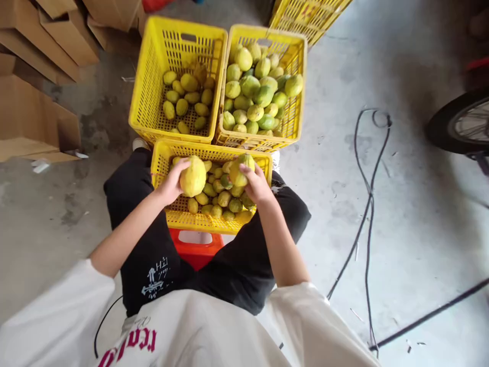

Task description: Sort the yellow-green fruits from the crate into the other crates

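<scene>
My left hand (171,182) grips a large yellow fruit (193,177) above the near yellow crate (191,220), which sits between my knees with several yellow-green fruits in it. A second, greener fruit (241,169) is held in my right hand (258,184) over the same crate's far right side. Both hands have their fingers wrapped round the fruit.
Two more yellow crates stand side by side beyond: the left crate (148,97) holds several small fruits, the right crate (299,76) is heaped with bigger green ones. A red stool (195,251) shows under me. Cardboard boxes (34,76) at left, black cables (367,204) and a wheel (462,122) at right.
</scene>
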A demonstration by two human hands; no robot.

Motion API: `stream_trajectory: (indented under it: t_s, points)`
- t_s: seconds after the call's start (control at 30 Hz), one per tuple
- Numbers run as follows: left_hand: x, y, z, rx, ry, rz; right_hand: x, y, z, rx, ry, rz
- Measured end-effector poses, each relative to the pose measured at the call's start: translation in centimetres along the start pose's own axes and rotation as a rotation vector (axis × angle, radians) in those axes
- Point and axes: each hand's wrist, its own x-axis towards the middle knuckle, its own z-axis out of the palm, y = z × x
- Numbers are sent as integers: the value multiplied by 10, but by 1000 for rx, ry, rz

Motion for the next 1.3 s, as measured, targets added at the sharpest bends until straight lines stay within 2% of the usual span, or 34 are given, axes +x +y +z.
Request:
stream_trajectory:
  t_s: [0.07, 0.13, 0.2, 0.3, 0.37, 0.5, 0.63, 0.8, 0.93, 1.13, 1.3]
  points:
    - [-31, -14, -14, -40, -45, -43, -38, -19, 12, 160, -33, 80]
    - [-53, -31, -22, -25, -42, -32, -71, -30, 23, 268, -73, 151]
    - [-65, -46, -25, -24, -42, 12, -94, -32, 30, 360, -104, 189]
    - [-67, -61, -19, -49, -37, 73, -110, -17, 40, 439, -162, 209]
    - [-62, -67, -11, -45, -51, 74, -109, 0, 49, 481, -180, 202]
    - [-42, -79, 9, 10, -49, 40, -91, 26, 69, 611, -98, 174]
    - [-26, -85, 22, -72, -2, -28, -78, 25, 80, 631, -98, 142]
    - [-32, -72, 20, -15, -26, 3, -85, 15, 80, 641, -135, 177]
    - [-36, -65, 15, -43, -92, -3, -81, 24, 82, 754, -102, 178]
    - [-30, -83, 16, -231, -136, 36, -69, 47, 83, 1000, 0, 207]
    - [-22, -92, 15, -310, -92, -4, -70, 50, 88, 998, 110, 153]
